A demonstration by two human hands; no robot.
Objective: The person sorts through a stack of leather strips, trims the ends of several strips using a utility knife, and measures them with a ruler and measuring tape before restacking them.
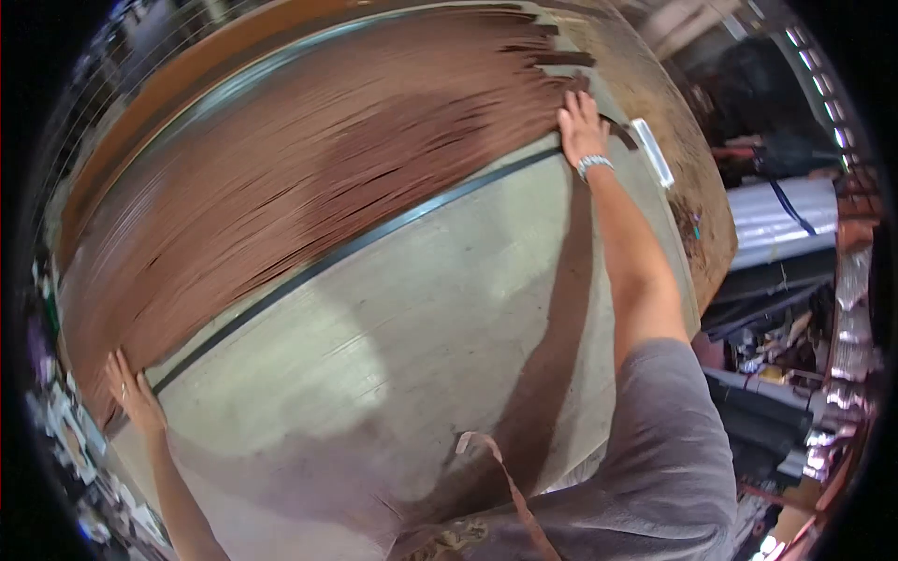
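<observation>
Long thin brown strips (327, 140) lie side by side across the far half of a pale work surface (449, 280). A dark straight metal bar (374, 234) runs along their near side. My left hand (136, 397) rests at the left end of the strips, beside the bar's end, fingers spread. At the right end, my right hand (582, 126) lies on the strip ends near the bar's other end, its fingers apart. Neither hand is closed round anything. Some strips end unevenly at the upper right.
A small white rectangular object (652, 152) lies right of my right hand. One loose brown strip (513, 486) hangs near my body. Silvery and dark rolls (781, 217) stand at the right, beyond the brown board edge (702, 187).
</observation>
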